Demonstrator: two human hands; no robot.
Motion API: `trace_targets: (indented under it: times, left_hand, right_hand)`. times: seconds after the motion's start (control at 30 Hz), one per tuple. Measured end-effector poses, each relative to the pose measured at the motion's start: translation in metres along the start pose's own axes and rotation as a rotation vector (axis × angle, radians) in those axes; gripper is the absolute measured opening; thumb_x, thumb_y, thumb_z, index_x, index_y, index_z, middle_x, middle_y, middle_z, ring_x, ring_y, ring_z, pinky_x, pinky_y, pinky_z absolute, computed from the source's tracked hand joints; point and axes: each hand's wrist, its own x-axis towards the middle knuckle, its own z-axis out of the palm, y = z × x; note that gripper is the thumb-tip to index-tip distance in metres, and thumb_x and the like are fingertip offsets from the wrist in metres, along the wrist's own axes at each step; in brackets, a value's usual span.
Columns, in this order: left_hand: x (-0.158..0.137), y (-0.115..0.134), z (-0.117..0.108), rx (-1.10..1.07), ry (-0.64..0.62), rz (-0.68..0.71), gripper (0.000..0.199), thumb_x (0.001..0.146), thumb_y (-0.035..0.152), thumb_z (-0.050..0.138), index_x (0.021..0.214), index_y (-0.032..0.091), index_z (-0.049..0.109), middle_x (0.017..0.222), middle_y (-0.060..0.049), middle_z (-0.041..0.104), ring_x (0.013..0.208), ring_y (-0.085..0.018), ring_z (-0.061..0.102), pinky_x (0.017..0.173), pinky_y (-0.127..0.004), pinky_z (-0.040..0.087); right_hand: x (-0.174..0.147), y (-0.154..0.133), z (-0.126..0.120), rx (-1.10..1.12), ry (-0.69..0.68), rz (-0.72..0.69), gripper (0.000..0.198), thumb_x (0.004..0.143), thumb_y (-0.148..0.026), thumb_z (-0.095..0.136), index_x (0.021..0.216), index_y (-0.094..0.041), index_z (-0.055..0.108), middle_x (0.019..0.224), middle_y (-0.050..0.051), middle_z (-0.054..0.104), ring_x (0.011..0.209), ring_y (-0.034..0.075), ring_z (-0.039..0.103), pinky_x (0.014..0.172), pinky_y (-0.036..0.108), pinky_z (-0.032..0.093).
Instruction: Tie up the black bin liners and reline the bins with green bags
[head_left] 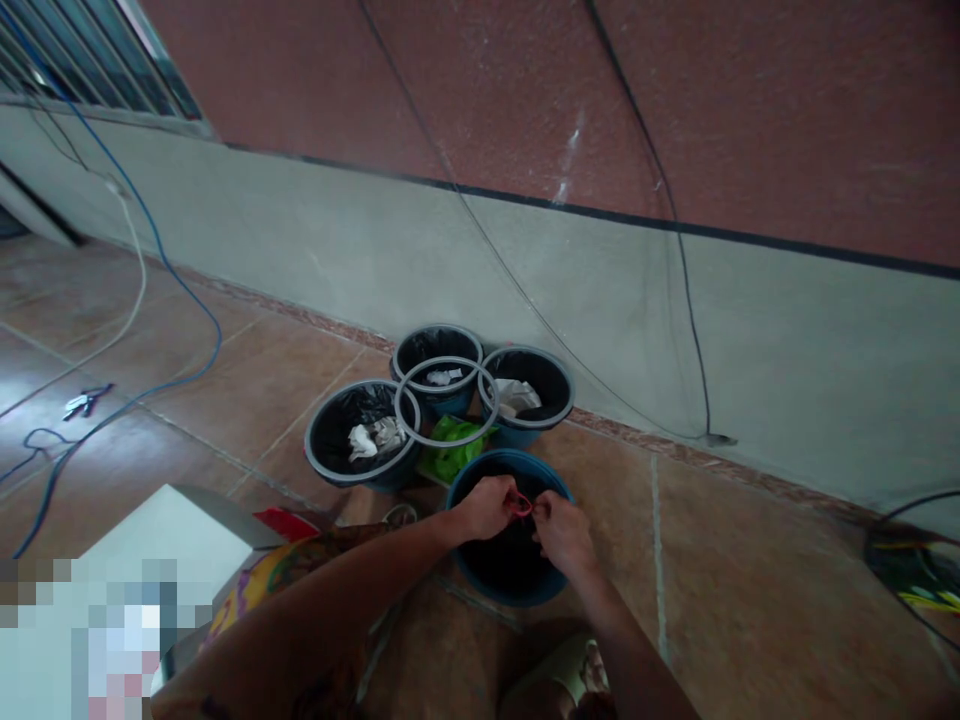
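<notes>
My left hand [489,508] and my right hand [564,530] are close together over the opening of a blue bin [508,602]. Between their fingers is a thin red loop [520,507], like a cord or strip. Both hands are closed on it, one at each side. The inside of the bin is dark, so I cannot tell what lies in it. Just beyond stands a group of bins, and a loose grey ring [450,443] lies across their rims. A bright green plastic bag [454,458] sits on the floor among them.
Crumpled paper lies in the left bin [319,470], the back bin [439,328] and the right bin [568,400], all lined with black bags. Blue cable [187,378] and keys [81,404] are on the tiled floor. A white box [172,540] stands at lower left; coiled wires [919,560] lie right.
</notes>
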Motion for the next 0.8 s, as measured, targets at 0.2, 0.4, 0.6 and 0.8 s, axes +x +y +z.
trace_targets:
  times: [0.2,0.4,0.6,0.8]
  left_hand:
    - [-0.001,-0.005,-0.005,0.095,-0.039,0.027,0.004,0.083,0.015,0.056,0.084,0.016,0.06,0.089,-0.007,0.07,0.08,-0.018,0.064,0.068,-0.026,0.044]
    - [0.001,-0.005,-0.009,0.061,-0.085,-0.029,0.007,0.086,0.021,0.055,0.089,0.016,0.059,0.095,-0.007,0.07,0.085,-0.018,0.065,0.071,-0.026,0.047]
    - [0.003,-0.007,-0.007,0.119,-0.109,-0.054,0.012,0.087,0.025,0.054,0.095,0.018,0.059,0.097,-0.007,0.069,0.089,-0.02,0.065,0.077,-0.028,0.049]
    - [-0.006,-0.011,0.0,0.221,-0.112,0.025,0.05,0.067,0.02,0.071,0.116,0.019,0.057,0.118,-0.012,0.064,0.11,-0.031,0.061,0.096,-0.041,0.047]
  right_hand:
    - [0.002,0.0,-0.005,-0.266,0.041,-0.015,0.026,0.094,-0.025,0.041,0.088,-0.02,0.066,0.078,0.005,0.073,0.076,0.017,0.069,0.065,0.025,0.042]
    - [0.001,-0.002,-0.011,-0.281,0.047,-0.026,0.027,0.093,-0.023,0.041,0.096,-0.021,0.068,0.09,0.007,0.075,0.088,0.019,0.069,0.071,0.026,0.043]
    - [0.002,0.001,-0.013,-0.18,0.027,-0.012,0.033,0.09,-0.018,0.041,0.114,-0.017,0.063,0.098,0.008,0.074,0.092,0.02,0.069,0.08,0.028,0.046]
    - [-0.004,0.001,0.004,-0.179,-0.019,-0.125,0.071,0.075,-0.011,0.056,0.144,-0.011,0.039,0.137,0.018,0.056,0.117,0.025,0.061,0.097,0.032,0.044]
